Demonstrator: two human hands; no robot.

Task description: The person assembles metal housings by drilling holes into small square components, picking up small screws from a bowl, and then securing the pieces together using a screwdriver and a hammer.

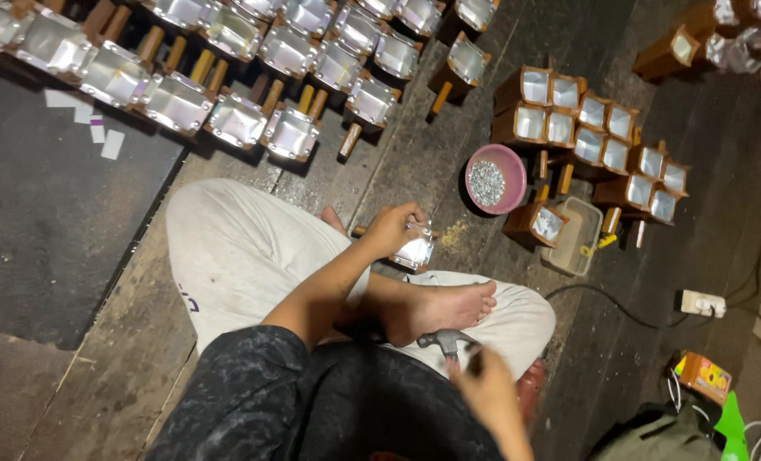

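Seated cross-legged on a plank floor, a person grips a small hammer [445, 341] in the right hand [485, 391], fingers clenched round its handle just above the knee. Further out, the left hand [390, 229] grasps a foil-lined wooden box [414, 250] before the shins, near a pink bowl of nails [491, 178] and rows of finished boxes [598, 141]
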